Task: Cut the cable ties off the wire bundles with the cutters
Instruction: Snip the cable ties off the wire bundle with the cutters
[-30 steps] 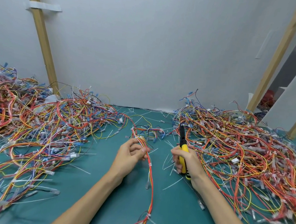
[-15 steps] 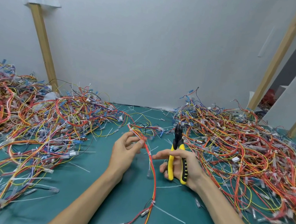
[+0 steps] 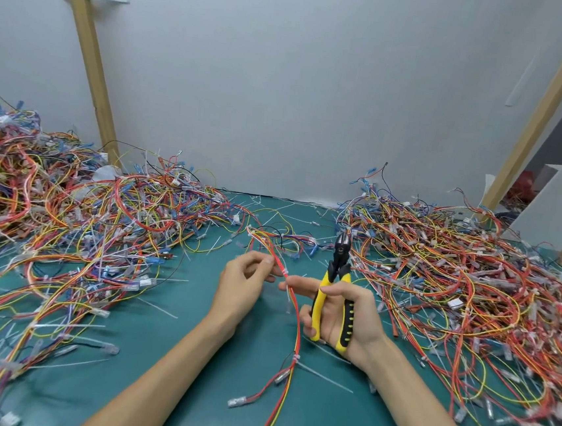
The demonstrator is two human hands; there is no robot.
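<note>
A thin red, orange and yellow wire bundle (image 3: pixel 297 324) runs from the middle of the table toward me. White cable ties sit on it, one (image 3: pixel 285 275) by my fingertips and one (image 3: pixel 296 357) lower down. My left hand (image 3: pixel 241 286) pinches the bundle just above the upper tie. My right hand (image 3: pixel 342 313) grips the yellow and black cutters (image 3: pixel 334 286), jaws pointing up and away, handles spread; its forefinger reaches left and touches the bundle.
Big tangled heaps of coloured wires lie on the green table, a left heap (image 3: pixel 65 226) and a right heap (image 3: pixel 472 282). Cut white tie pieces (image 3: pixel 160 307) are scattered over the mat. Wooden posts (image 3: pixel 88 57) lean against the white wall behind.
My right hand has turned palm up with the cutters and spread the handles, moving closer to the bundle. My left hand has lifted the bundle slightly and shifted its pinch.
</note>
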